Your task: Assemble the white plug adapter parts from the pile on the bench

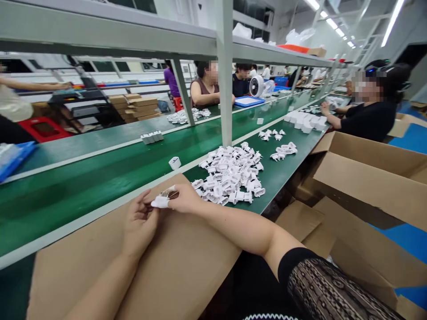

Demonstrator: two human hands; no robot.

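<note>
Head view: a white plastic plug casing (pixel 160 202) lies with its long axis roughly level, pointing left, pinched between the right hand (pixel 183 198) and the half-curled left hand (pixel 140 224), above a cardboard sheet (pixel 187 266) on the green table (pixel 100 195). A heap of matching matte casings (pixel 228 173) sits just beyond.

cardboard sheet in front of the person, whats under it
The flattened cardboard sheet lies across the near edge of the green conveyor belt, and the belt shows beyond it. Whatever lies directly beneath the sheet is covered and cannot be seen.
</note>
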